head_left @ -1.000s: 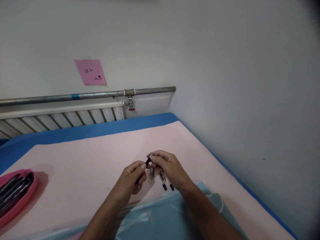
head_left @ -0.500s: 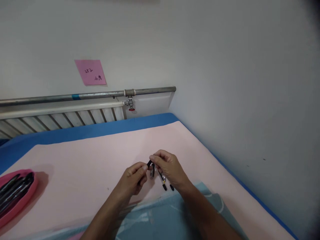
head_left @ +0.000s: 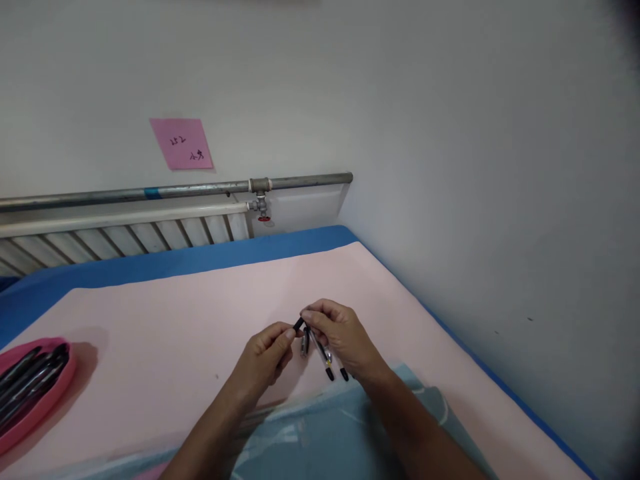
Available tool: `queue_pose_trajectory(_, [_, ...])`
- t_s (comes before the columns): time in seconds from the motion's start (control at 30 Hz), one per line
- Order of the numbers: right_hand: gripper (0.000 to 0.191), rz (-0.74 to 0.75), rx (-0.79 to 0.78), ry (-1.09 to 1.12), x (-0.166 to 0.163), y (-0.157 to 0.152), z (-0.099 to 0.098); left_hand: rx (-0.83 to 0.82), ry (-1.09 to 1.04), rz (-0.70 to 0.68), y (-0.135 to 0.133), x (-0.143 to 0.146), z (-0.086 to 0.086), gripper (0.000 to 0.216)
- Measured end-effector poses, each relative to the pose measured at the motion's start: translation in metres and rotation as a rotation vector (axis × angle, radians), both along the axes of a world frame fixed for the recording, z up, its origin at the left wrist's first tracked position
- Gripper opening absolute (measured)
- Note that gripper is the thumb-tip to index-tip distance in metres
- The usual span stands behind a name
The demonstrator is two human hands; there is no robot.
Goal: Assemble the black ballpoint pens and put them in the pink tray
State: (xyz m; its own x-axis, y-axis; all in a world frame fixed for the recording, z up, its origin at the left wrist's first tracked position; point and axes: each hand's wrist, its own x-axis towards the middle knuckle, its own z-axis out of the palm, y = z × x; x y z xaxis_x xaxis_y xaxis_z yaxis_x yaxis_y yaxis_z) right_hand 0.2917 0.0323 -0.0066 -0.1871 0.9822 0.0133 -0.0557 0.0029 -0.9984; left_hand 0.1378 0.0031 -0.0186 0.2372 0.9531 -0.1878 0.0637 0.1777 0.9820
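A short black pen piece (head_left: 299,325) slants between my two hands over the pink sheet. My left hand (head_left: 265,357) is closed, thumb and fingertips pinching its lower end. At the upper end, the fingertips of my right hand (head_left: 340,331) are closed on it; they cover that tip. Just under the hands lie clear pen barrels (head_left: 320,350) with black ends, partly hidden by my right hand. A small dark pen cap or clip (head_left: 305,342) rests beside them.
At the left edge stands a pink basket (head_left: 71,373) with several black pens (head_left: 35,380). The pink sheet (head_left: 175,333) covers a blue surface (head_left: 250,250). A blue-green cloth (head_left: 320,440) lies near me. Behind run a radiator (head_left: 165,235) and a pipe (head_left: 200,191); a wall rises at right.
My right fingertips have shifted very slightly up along the black pen piece, showing a bit more of it. Otherwise the hands and pens stay nearly in place.
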Motion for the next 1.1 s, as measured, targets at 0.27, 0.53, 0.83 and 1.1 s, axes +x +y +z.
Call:
queue_pose_trajectory(0.27, [0.020, -0.046, 0.018, -0.040, -0.004, 0.001, -0.004, 0.469, 0.450, 0.127, -0.002, -0.003, 0.000, 0.027])
queue_pose_trajectory(0.53, [0.024, -0.029, -0.019, -0.155, -0.008, 0.002, -0.005, 0.559, 0.630, 0.171, -0.001, -0.009, -0.003, 0.025])
queue_pose_trajectory(0.83, [0.020, 0.080, 0.467, -1.303, -0.014, -0.011, -0.027, 0.381, 0.563, 0.219, 0.003, -0.013, -0.001, 0.029])
queue_pose_trajectory(1.1, [0.022, 0.149, 0.491, -1.363, -0.027, -0.015, -0.029, 0.371, 0.539, 0.180, 0.003, -0.011, -0.003, 0.030])
